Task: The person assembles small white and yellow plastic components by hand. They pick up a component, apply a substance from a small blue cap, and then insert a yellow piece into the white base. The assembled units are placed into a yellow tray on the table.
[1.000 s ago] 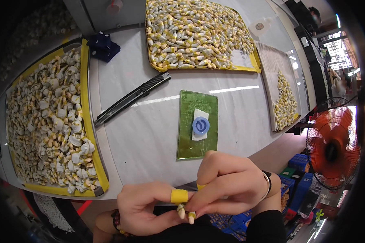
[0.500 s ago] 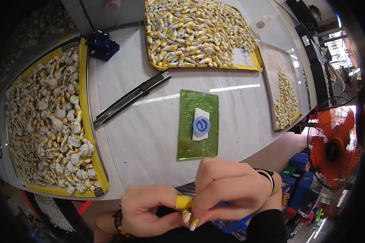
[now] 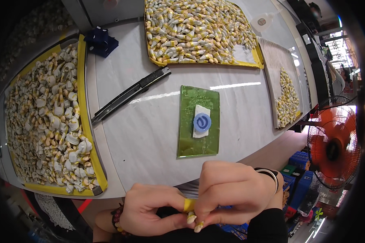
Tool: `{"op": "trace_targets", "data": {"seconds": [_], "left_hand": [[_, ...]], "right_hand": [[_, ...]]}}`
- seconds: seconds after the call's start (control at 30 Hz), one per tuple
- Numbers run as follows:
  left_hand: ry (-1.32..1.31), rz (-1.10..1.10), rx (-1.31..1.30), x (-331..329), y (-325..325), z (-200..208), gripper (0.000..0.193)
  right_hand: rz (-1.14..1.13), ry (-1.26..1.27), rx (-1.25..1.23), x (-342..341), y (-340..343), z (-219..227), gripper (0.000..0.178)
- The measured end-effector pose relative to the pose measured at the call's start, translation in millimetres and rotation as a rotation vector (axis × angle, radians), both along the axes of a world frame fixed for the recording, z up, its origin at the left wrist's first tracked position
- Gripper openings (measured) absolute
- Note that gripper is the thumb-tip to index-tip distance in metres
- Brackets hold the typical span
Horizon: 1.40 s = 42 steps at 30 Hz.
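Close to my body, below the table's front edge, my left hand (image 3: 156, 210) and my right hand (image 3: 235, 194) meet with pinched fingers. Yellow tape (image 3: 189, 205) covers the tip of my left index finger. From my left fingertips pokes the pale end of a small white piece (image 3: 191, 219). Another small piece with a beige tip and yellow band (image 3: 198, 227) sticks out beneath my right fingertips. Whether the two pieces touch is hidden by the fingers. Ahead of my hands, a green mat (image 3: 198, 148) bears a white pad (image 3: 202, 109) and a round blue piece (image 3: 202, 122).
A large tray (image 3: 251, 63) of banded pieces stands at the back; a yellow-edged tray (image 3: 94, 158) of white cups and pieces is left. A ribbed tray (image 3: 267, 56) lies right. Also here: a black utility knife (image 3: 129, 95), dark blue cloth (image 3: 101, 41), white bottle (image 3: 262, 22), orange fan (image 3: 332, 150).
Both hands have shifted slightly right with the small pieces, staying pinched together. The table and its things appear a little higher in the view.
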<state>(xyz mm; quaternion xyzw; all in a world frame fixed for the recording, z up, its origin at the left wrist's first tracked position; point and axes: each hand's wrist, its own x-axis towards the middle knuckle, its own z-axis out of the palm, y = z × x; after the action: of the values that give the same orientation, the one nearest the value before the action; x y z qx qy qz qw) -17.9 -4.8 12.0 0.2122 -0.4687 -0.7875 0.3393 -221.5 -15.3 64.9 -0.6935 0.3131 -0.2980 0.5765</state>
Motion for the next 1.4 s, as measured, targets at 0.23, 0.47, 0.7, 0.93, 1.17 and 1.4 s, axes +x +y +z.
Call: {"op": "trace_targets", "data": {"seconds": [0.23, 0.47, 0.7, 0.93, 1.17, 1.4], "left_hand": [[-0.002, -0.078, 0.077, 2, 2, -4, 0.018], [0.097, -0.071, 0.191, -1, 5, -5, 0.017], [0.253, -0.041, 0.299, 0, 6, -4, 0.023], [0.229, -0.029, 0.303, -1, 7, -4, 0.022], [0.088, 0.004, 0.167, -2, 4, -2, 0.019], [0.009, -0.041, -0.094, -2, -7, 4, 0.024]], "right_hand": [[-0.022, -0.023, 0.167, -2, 1, 0, 0.012], [-0.049, -0.047, 0.153, -2, 3, -1, 0.013], [-0.228, -0.097, 0.172, 1, 8, -2, 0.018], [-0.117, -0.158, 0.110, -4, 3, -7, 0.018], [-0.119, -0.029, 0.103, -2, 11, 0, 0.013], [0.049, -0.292, 0.087, -2, 5, -19, 0.006]]}}
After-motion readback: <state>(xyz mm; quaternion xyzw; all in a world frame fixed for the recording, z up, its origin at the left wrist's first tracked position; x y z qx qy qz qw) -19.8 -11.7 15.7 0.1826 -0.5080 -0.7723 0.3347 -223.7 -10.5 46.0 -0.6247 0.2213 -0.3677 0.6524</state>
